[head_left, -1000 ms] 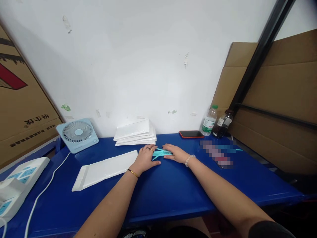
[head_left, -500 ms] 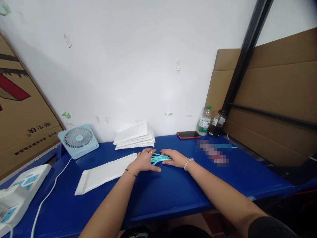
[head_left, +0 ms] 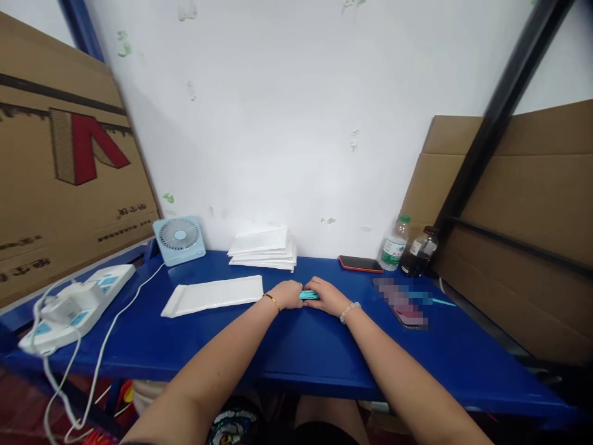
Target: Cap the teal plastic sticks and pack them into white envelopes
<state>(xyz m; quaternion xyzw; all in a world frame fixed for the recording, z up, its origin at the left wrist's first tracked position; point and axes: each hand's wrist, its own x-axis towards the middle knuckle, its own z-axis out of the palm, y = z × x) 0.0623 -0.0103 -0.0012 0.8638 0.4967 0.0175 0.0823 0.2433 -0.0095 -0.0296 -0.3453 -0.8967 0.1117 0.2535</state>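
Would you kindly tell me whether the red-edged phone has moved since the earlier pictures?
No, the red-edged phone still lies below and to the right of the nearest green wall mark.

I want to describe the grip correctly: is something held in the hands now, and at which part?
A bundle of turquoise strips, gripped between the left hand and right hand, one at each end.

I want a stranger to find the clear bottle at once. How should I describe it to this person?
Start at the blue table and follow its back edge, by the white wall, to the right. Just past the flat phone, two bottles stand side by side. The clear bottle has a green cap; the dark bottle beside it has a brown one.
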